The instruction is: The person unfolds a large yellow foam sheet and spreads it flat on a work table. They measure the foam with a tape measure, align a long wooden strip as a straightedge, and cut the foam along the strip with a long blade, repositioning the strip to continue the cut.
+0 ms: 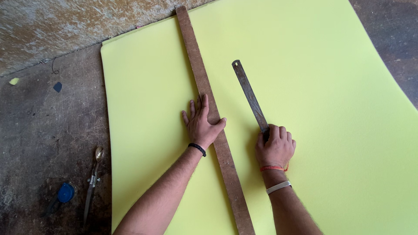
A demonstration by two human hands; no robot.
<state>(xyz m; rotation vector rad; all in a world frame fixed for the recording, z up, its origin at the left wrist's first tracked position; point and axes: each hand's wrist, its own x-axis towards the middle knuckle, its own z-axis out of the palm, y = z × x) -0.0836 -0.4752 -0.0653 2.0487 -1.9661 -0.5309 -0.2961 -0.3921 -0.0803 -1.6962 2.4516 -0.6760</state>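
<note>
A large pale yellow-green foam sheet (331, 100) lies spread on a dark floor. A long brown wooden straightedge (193, 52) runs across it from the top edge down to the bottom of the view. My left hand (201, 125) presses flat on the straightedge near its middle, fingers spread, a black band on the wrist. My right hand (275, 147) is closed around the near end of a dull metal ruler (249, 93), which lies on the foam to the right of the straightedge and points away from me.
On the bare floor to the left of the foam lie a pair of metal scissors (92, 180) and a small blue round object (65, 192). A rough stained wall (65, 21) runs along the top left. A small foam scrap (14, 81) sits near it.
</note>
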